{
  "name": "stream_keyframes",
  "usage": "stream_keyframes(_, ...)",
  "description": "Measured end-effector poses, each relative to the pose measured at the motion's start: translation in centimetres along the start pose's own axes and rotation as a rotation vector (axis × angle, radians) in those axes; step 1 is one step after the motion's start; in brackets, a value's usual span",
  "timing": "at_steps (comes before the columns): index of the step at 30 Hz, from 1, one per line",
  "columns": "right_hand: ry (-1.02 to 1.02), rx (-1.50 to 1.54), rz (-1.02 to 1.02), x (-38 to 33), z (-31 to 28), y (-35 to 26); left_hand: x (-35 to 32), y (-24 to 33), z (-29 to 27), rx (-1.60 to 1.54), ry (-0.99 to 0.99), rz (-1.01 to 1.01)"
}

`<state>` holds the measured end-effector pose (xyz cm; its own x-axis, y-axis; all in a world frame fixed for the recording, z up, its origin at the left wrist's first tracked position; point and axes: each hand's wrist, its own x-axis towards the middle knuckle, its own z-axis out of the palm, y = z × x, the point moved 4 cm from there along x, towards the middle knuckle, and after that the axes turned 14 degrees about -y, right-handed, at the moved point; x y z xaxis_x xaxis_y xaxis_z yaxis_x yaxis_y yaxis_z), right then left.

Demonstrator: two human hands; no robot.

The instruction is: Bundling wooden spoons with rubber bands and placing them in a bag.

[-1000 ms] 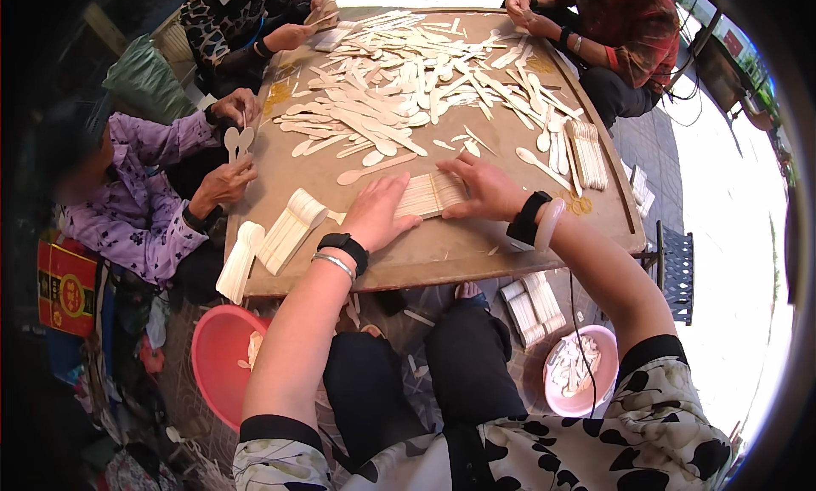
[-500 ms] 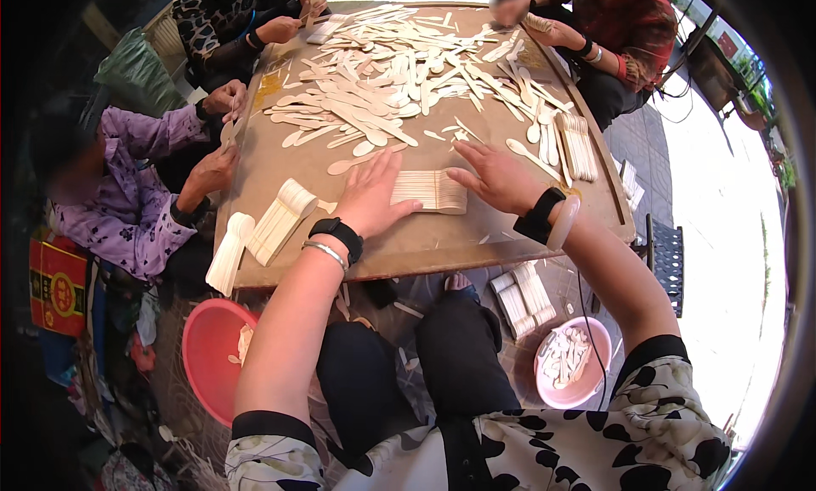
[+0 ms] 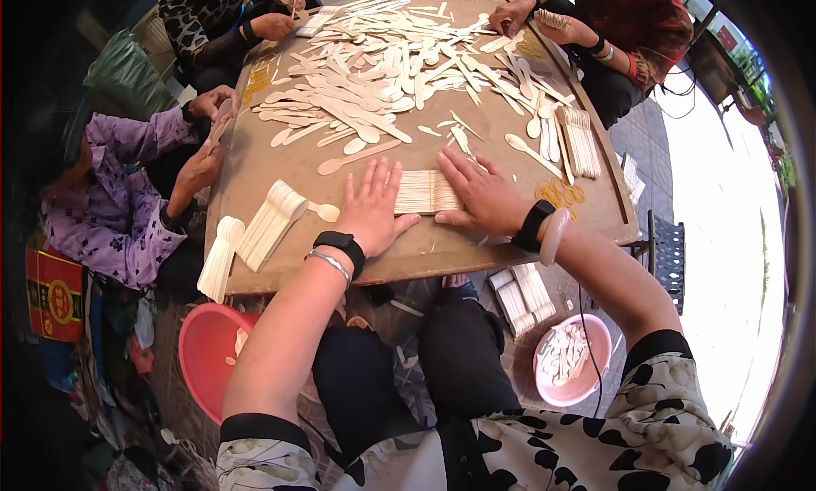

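Observation:
A row of wooden spoons (image 3: 416,193) lies side by side on the table in front of me, between my two palms. My left hand (image 3: 375,206) rests flat at its left end, fingers stretched forward and thumb out. At the other end my right hand (image 3: 483,195) lies with straight fingers, covering part of the row. Neither hand wraps round the spoons. A single wooden spoon (image 3: 359,157) lies just beyond my left fingers. Left of that hand are a banded bundle of spoons (image 3: 270,226) and a stack of spoons (image 3: 221,257) at the table edge.
A large heap of loose wooden spoons (image 3: 382,74) covers the table's far half. Yellow rubber bands (image 3: 559,193) and another spoon bundle (image 3: 580,142) lie at the right. Co-workers sit around the table (image 3: 340,270). Below stand a red basin (image 3: 200,355) and a pink basin (image 3: 551,393).
My right hand has come down and inward onto the row's right end. The left hand has lowered slightly beside the other end. A co-worker's hand at the far right reaches to the table.

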<state>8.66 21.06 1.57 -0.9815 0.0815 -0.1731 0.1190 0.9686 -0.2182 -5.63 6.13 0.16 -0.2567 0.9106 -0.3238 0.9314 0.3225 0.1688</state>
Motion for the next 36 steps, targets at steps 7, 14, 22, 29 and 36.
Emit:
stream_keyframes(7, 0.106, 0.344, -0.026, -0.7, -0.7, 1.3, 1.2, 2.0, -2.8, -0.175, 0.057, 0.225)
stream_keyframes(14, 0.140, 0.363, -0.102, -0.3, -1.1, 1.5, 2.8, 3.0, -2.7, -0.410, 0.019, 0.349)
stream_keyframes(22, 0.101, 0.363, -0.064, -0.9, -1.1, 2.1, 1.7, 2.4, -2.2, -0.259, 0.082, 0.277)
stream_keyframes(29, 0.068, 0.308, 0.021, -1.6, -0.5, 0.7, 1.2, 2.3, -1.7, -0.057, 0.099, 0.180)
stream_keyframes(36, 0.179, 1.663, -0.047, -1.6, -4.5, -0.5, -0.2, 3.7, -4.6, -0.296, 0.264, 0.285)
